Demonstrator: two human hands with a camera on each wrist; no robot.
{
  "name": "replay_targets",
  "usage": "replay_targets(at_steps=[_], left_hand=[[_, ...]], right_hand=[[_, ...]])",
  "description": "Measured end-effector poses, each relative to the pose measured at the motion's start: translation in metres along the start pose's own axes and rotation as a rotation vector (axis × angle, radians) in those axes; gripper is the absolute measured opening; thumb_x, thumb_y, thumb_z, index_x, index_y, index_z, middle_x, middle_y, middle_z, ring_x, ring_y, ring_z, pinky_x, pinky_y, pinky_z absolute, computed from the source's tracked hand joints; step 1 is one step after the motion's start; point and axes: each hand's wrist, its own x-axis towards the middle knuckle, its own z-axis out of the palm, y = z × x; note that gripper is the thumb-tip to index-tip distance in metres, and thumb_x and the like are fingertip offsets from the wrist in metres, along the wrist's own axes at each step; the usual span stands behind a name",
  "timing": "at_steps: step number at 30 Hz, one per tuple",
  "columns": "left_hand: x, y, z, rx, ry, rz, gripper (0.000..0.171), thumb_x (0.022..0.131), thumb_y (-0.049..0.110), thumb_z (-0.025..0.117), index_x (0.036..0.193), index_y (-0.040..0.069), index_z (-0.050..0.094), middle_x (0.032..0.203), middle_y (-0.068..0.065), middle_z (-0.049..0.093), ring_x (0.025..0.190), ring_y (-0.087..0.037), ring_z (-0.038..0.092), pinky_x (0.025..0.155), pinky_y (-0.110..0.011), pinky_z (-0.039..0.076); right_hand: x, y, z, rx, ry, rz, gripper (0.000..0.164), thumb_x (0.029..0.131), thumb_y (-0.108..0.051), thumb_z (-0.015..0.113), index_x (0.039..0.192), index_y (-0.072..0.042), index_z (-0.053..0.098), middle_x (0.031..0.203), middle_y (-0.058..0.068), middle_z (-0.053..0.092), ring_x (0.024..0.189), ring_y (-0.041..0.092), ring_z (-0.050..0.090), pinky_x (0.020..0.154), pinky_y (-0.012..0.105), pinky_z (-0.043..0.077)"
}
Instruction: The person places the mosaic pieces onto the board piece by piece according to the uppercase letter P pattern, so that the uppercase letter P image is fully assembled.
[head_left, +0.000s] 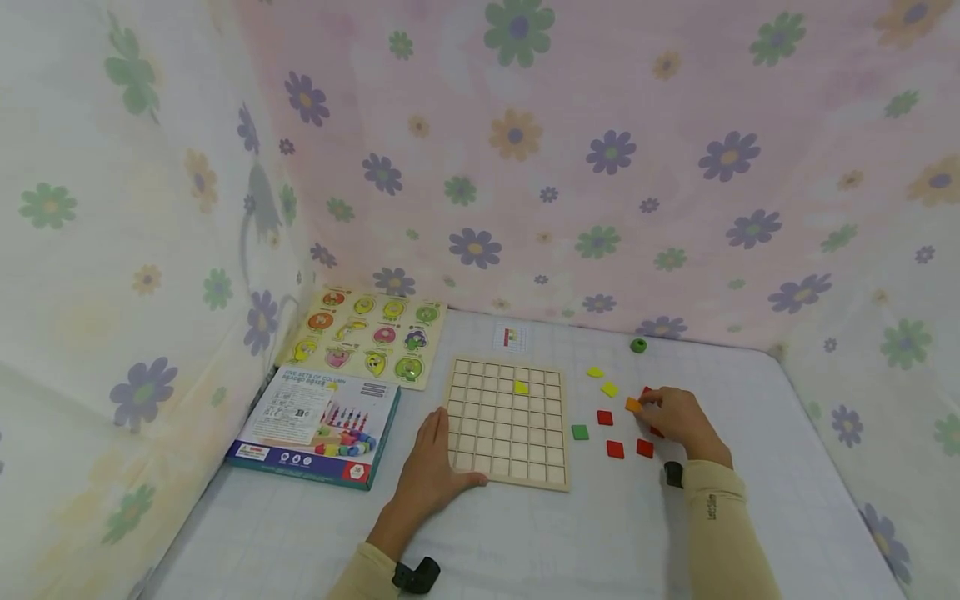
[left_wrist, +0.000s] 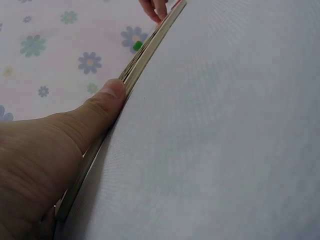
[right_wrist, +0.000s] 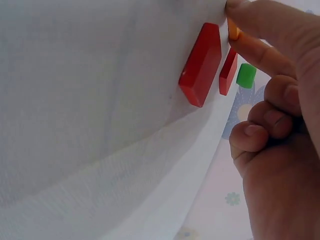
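A wooden grid board [head_left: 502, 433] lies flat, with a yellow tile [head_left: 521, 387] in one upper cell. At its lower left corner my left hand [head_left: 431, 471] lies with fingers along the left side and the thumb [left_wrist: 112, 92] against the near edge. To the right of the board, my right hand [head_left: 681, 423] pinches an orange square tile [head_left: 633, 405] between thumb and index finger, low over the table. Red square tiles [head_left: 615, 450] lie around that hand, some partly hidden by it. A green square tile [head_left: 580, 432] and two yellow pieces [head_left: 609, 389] are nearer the board.
Left of the board lie a boxed bead set [head_left: 341, 404] and, behind it, a fruit picture puzzle board [head_left: 360, 329]. A small printed pattern card [head_left: 513, 337] is beyond the grid board. A green bead [head_left: 638, 345] sits near the back edge. Flowered cloth walls [head_left: 525, 217] enclose the table.
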Motion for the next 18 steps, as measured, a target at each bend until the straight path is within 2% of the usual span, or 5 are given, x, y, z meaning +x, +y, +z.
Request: replay_targets(at_steps=[10,18], left_hand=[[0.0003,0.0007,-0.0006,-0.003,0.0,-0.002,0.136,0.066,0.068,0.086,0.163,0.001,0.016,0.169,-0.019,0.021,0.156,-0.037,0.021,0.119,-0.053,0.038],[0.0002,0.0006,-0.0011,-0.002,-0.006,-0.013,0.136,0.066,0.067,0.086,0.163,0.002,0.016,0.169,-0.018,0.02,0.157,-0.036,0.02,0.121,-0.052,0.036]], right_hand=[[0.0029,0.0033,0.003,0.006,0.002,-0.002,0.046,0.09,-0.028,0.067,0.126,0.0,0.067,0.129,0.028,0.06,0.106,0.036,0.052,0.093,0.054,0.054],[0.0036,0.0009,-0.002,0.025,-0.003,0.011,0.053,0.092,-0.037,0.07,0.13,-0.002,0.066,0.127,0.027,0.059,0.1,0.033,0.054,0.085,0.047,0.057]])
